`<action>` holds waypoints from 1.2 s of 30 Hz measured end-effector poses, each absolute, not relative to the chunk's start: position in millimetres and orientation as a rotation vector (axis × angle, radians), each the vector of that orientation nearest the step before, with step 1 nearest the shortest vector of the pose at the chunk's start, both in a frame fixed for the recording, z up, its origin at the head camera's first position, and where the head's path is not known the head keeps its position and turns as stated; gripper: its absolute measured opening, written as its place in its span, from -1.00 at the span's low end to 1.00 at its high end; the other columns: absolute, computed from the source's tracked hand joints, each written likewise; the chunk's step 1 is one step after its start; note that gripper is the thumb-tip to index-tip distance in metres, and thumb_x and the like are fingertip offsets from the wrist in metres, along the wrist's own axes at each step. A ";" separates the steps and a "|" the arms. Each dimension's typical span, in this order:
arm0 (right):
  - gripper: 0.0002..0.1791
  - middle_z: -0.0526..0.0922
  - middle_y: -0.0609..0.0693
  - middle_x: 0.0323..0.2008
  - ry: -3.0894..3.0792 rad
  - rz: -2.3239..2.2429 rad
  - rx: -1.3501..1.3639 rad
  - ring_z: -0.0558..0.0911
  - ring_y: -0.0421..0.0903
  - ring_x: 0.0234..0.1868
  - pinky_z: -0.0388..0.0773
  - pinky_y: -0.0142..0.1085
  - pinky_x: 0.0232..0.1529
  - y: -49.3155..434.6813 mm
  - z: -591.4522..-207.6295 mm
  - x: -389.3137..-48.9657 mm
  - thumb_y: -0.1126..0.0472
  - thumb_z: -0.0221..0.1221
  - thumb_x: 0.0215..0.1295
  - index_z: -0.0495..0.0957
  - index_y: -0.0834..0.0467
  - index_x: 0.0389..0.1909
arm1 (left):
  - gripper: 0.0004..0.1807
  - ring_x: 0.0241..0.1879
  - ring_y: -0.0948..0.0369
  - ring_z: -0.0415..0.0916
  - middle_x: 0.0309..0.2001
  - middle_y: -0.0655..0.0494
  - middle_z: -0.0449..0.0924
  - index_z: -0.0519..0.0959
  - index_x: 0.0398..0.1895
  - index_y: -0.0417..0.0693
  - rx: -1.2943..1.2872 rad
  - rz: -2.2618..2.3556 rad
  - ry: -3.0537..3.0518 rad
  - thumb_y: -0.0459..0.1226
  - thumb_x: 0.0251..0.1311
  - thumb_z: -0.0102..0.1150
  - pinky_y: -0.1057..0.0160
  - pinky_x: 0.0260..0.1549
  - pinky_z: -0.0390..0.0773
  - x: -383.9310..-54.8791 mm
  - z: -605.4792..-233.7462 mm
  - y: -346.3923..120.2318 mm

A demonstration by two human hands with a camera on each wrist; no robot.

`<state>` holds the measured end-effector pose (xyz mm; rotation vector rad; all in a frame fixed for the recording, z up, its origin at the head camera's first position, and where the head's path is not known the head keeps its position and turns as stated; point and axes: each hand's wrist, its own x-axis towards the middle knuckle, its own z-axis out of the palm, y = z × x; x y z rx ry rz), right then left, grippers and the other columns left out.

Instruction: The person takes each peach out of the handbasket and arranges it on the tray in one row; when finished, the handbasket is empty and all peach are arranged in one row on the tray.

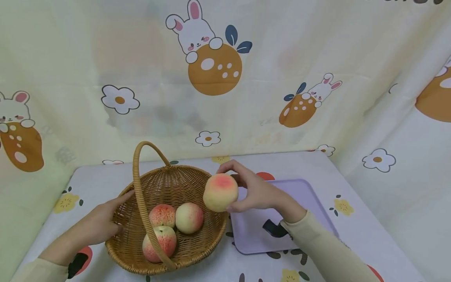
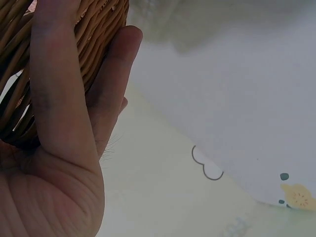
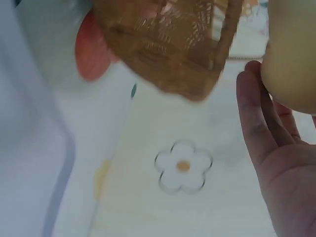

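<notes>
A yellow peach with a red blush (image 1: 221, 192) is held between the thumb and fingers of my right hand (image 1: 258, 192), over the right rim of the wicker basket (image 1: 169, 268). Three red-and-cream peaches lie together on the basket floor, one of them the front peach (image 1: 165, 243), partly behind the arched handle. My left hand (image 1: 96, 223) grips the basket's left side, with fingers at the rim. Up close in the left wrist view, its fingers (image 2: 61, 94) lie along the woven wall. The right wrist view shows the held peach (image 3: 291, 59) against my fingertips.
A lilac tray (image 1: 296, 188) lies right of the basket, partly under my right forearm. Both stand on a floral tablecloth (image 1: 356, 239). Behind the table hangs a curtain (image 1: 246, 117) printed with rabbits and flowers. The basket handle (image 1: 139, 184) arches above the opening.
</notes>
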<state>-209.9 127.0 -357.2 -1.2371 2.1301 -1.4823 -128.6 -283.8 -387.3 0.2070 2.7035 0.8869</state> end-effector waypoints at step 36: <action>-0.24 0.54 -0.07 0.14 2.437 -1.010 -0.841 0.55 -0.06 0.12 0.56 -0.16 0.07 190.3 -436.9 -233.1 0.13 0.48 -0.04 0.43 0.11 0.24 | 0.12 0.31 -0.44 0.23 0.41 -0.55 0.14 0.05 0.60 -0.23 0.208 0.866 2.707 -0.58 -0.15 0.32 -0.04 -0.15 0.61 -128.0 -385.4 -282.2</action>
